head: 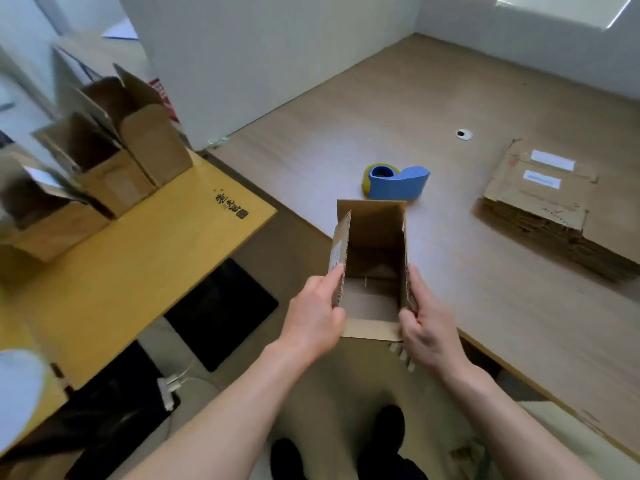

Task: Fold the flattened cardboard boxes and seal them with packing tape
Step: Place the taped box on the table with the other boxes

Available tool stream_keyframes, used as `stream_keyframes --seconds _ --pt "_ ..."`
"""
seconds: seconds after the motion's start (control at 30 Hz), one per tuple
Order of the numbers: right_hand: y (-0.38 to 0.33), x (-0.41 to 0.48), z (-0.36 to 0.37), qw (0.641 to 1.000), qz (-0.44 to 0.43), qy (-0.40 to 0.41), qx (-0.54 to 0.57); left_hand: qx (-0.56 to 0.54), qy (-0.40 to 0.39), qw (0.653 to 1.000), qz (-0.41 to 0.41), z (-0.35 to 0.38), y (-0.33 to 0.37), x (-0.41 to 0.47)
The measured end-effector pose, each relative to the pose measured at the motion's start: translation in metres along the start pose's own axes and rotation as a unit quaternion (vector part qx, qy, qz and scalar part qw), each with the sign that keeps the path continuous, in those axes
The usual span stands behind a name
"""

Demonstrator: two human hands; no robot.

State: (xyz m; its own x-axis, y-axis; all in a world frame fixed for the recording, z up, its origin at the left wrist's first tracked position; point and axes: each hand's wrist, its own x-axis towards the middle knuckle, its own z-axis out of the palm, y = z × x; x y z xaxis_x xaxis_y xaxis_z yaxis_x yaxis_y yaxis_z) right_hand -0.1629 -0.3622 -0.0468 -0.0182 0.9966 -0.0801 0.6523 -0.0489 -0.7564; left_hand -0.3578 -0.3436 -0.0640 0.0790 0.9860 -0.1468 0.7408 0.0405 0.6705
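Note:
I hold a small brown cardboard box (372,244) in the air in front of me, its open top facing me and its flaps standing up. My left hand (317,315) grips the left flap and side. My right hand (427,320) grips the right flap and near corner. A blue tape dispenser (396,181) with a yellowish roll lies on the pale table just beyond the box. A stack of flattened cardboard boxes (540,206) sits on the table at the right.
Several folded open boxes (114,157) stand on a yellow side table (138,265) at the left. A white wall panel rises behind. Below are the floor, a dark mat, a white power strip (169,386) and my shoes.

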Motion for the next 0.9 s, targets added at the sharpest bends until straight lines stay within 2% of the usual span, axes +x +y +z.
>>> stream_keyframes --seconds 0.23,0.5,0.77,0.9 --pt "-0.106 -0.005 0.1 0.987 -0.127 -0.085 0.045 -0.014 0.134 0.987 -0.089 -0.1 -0.097 -0.072" --pt "-0.183 -0.002 0.196 0.959 -0.208 -0.18 0.073 -0.037 0.282 0.94 -0.188 -0.175 -0.162 -0.143" --pt "-0.232 0.012 0.271 0.915 -0.236 -0.317 0.077 -0.059 0.352 0.88 -0.313 -0.2 -0.206 -0.182" --pt "-0.247 0.024 0.298 0.881 -0.261 -0.391 0.058 -0.069 0.356 0.856 -0.37 -0.203 -0.218 -0.188"
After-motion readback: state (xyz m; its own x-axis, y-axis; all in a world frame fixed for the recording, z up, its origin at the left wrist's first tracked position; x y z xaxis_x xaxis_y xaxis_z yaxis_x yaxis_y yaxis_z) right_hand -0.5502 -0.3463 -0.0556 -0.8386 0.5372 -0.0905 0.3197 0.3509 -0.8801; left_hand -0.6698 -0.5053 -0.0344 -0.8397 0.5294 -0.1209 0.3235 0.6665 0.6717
